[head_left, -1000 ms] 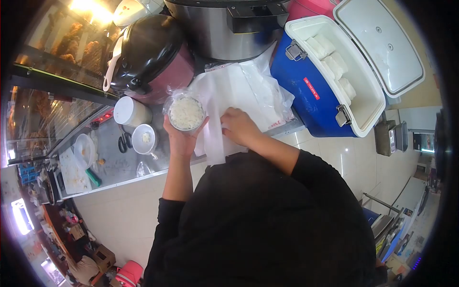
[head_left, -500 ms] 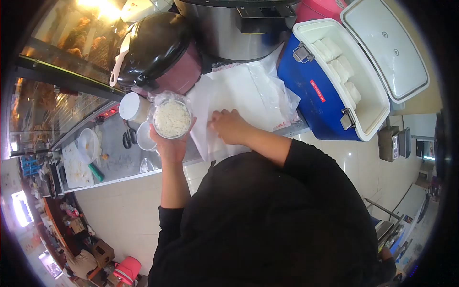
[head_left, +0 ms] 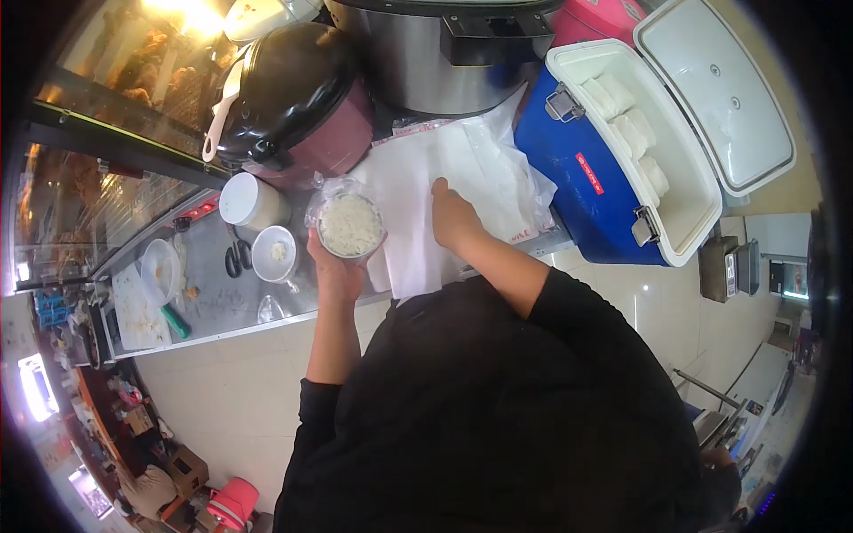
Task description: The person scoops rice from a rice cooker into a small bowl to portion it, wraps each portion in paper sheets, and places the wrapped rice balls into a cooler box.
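My left hand [head_left: 338, 271] cups a round bowl from below, filled with white rice [head_left: 350, 224] and lined with clear plastic that sticks up at its left rim. My right hand [head_left: 456, 218] is closed over the stack of white paper sheets [head_left: 484, 164], thumb upward, and appears to pinch a sheet. Its fingertips are partly hidden. A crease runs through the paper beside that hand. Left of the rice bowl stands a small white bowl [head_left: 274, 255] with some rice grains inside.
A pink rice cooker [head_left: 324, 133] and a large steel pot [head_left: 418, 75] stand behind. At right, an open blue cooler [head_left: 560, 169] holds white wrapped bundles [head_left: 633, 133]. Scissors [head_left: 237, 255], a white tub [head_left: 249, 202] and a cutting board [head_left: 138, 311] lie leftward, beside a glass food case [head_left: 98, 204].
My right hand has moved right across the paper, and the paper's left part has shifted right and creased. My left hand has carried the rice bowl slightly right, uncovering more of the small bowl.
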Motion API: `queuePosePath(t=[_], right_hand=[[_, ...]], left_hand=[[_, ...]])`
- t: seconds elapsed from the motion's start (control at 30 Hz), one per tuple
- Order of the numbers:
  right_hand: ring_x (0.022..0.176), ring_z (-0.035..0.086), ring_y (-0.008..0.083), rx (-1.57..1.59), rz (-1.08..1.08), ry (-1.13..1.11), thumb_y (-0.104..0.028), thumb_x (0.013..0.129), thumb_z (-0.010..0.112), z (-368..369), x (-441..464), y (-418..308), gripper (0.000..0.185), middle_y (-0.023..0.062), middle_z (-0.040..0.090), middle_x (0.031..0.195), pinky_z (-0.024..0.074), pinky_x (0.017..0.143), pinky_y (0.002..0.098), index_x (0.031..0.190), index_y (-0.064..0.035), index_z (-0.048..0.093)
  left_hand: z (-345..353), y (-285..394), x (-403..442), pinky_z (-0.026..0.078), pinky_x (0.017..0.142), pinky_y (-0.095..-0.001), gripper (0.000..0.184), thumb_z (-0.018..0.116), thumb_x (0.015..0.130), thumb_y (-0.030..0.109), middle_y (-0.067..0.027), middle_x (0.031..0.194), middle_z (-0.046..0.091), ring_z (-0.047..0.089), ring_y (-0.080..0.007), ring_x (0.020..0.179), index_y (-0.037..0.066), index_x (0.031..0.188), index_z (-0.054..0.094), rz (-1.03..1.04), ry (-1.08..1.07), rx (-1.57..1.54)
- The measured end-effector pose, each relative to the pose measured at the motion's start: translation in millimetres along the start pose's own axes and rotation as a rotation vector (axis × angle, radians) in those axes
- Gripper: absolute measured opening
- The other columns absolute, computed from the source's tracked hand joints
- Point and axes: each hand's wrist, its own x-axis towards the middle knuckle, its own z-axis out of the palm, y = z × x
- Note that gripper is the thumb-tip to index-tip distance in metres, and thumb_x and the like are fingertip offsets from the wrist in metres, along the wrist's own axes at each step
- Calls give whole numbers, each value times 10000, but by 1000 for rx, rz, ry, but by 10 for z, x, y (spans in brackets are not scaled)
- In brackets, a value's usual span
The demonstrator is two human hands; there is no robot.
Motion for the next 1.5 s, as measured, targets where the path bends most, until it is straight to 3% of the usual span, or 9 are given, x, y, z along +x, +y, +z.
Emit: queuePosePath(t=[0.13,0.4,0.63,0.87,1.07,1.17,1.23,1.37,1.5], right_hand=[[961,629,400,-187,-66,43,-60,880,470,-313,5,142,262,193,615,966,527,804,454,1139,-27,480],[967,509,250,-662,-368,512,-150,797,565,-344,-116,168,128,80,526,1113,382,792,404,902,-113,629],[1070,514,301,-419,-515,130,-147,837,524,-215,-238,-21,388,123,489,1220,394,883,502,1216,-72,568],[1178,456,493,-490,-456,-257,-560,803,619,-207,-314,-320,696,215,385,1379,300,963,688,1387,-222,448],[1276,350,531,-730,-375,-329,-676,764,590,-57,-284,-622,852,217,297,1438,210,986,742,1461,-268,320],[1279,367,487,-697,-465,-259,-678,769,583,76,-253,-660,879,207,284,1445,216,995,731,1457,-193,331],[1273,383,455,-694,-460,-316,-621,782,613,64,-238,-664,849,194,307,1434,252,1004,694,1434,-144,353],[1255,416,404,-324,-420,-161,-481,805,665,18,-167,-319,724,174,379,1382,347,991,598,1361,-87,421],[1132,543,359,-304,38,32,-325,818,685,-512,-262,-97,581,212,499,1264,457,867,513,1254,-58,409]], left_hand=[[40,19,-24,350,1029,-627,653,167,958,555,-104,1377,456,443,-352,1269,132,1413,365,-7,8,-26],[13,92,-29,354,1030,-619,670,182,950,571,-106,1393,450,448,-364,1269,130,1423,355,47,40,-14],[22,160,-41,377,1014,-617,666,199,948,577,-103,1393,447,449,-349,1269,138,1424,352,57,-13,-19],[243,300,-124,385,1010,-614,673,192,949,581,-108,1388,443,447,-345,1266,127,1421,348,72,98,-10],[205,313,-120,342,1027,-636,645,257,937,569,-109,1363,460,448,-370,1247,137,1401,377,108,25,-84],[180,232,-65,339,1031,-633,645,276,933,563,-117,1348,466,447,-392,1233,122,1391,381,93,-24,-174],[-164,-97,161,339,1042,-621,644,274,933,561,-117,1355,457,436,-390,1242,117,1386,383,245,-54,167],[-204,-157,123,357,1053,-585,641,241,950,546,-121,1388,417,400,-351,1288,100,1390,376,30,-21,-164],[-398,-292,187,365,1051,-577,638,212,967,532,-116,1389,426,418,-337,1287,84,1394,368,27,4,-141]])
